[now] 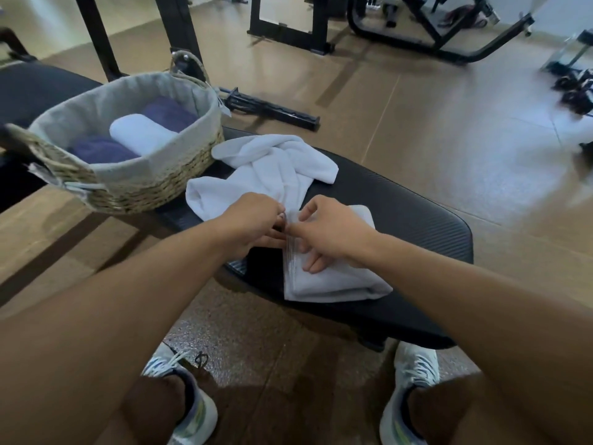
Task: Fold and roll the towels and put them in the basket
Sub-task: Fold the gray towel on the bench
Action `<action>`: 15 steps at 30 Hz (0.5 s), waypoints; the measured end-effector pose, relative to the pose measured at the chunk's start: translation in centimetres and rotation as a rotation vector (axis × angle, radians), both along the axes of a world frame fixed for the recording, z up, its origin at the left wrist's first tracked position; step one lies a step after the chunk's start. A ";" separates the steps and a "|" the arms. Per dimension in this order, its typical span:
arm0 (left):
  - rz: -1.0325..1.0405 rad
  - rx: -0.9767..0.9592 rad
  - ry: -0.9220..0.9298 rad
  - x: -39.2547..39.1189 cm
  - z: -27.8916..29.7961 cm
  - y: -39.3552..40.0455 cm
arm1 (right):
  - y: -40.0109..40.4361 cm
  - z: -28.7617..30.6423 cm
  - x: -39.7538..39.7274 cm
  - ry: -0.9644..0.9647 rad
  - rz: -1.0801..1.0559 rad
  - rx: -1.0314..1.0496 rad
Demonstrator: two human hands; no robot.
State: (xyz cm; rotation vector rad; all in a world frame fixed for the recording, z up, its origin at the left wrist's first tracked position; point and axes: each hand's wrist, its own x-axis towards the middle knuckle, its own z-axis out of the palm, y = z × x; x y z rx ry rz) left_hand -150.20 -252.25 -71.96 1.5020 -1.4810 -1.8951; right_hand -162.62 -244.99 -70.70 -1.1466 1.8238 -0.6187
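Note:
A white towel [333, 281] lies partly folded on the near end of a black padded bench [401, 203]. My left hand [253, 221] pinches its left edge, and my right hand [333, 231] grips the same edge just beside it, fingers curled over the cloth. A second white towel [272, 168] lies crumpled behind my hands. At the left stands a woven basket [154, 184] with a grey cloth liner. It holds a rolled white towel [141, 133] between two rolled purple towels [102, 150].
The bench runs from the basket to its rounded near-right end. Black gym machine frames [288, 30] stand on the brown floor behind. A black bar [272, 109] lies on the floor past the basket. My two feet in light trainers [414, 374] stand below the bench.

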 end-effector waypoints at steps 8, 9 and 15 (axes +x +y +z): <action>-0.055 -0.344 -0.206 -0.3 -2.0 -0.3 | 1.3 1.5 -2.8 0.609 0.194 -0.227; -0.067 -0.392 -0.240 -0.4 -2.0 -0.2 | 1.8 1.2 -3.1 0.705 0.281 -0.222; -0.114 -0.475 -0.288 -0.4 -2.4 -0.4 | 5.1 -4.6 -1.5 0.858 0.487 -0.023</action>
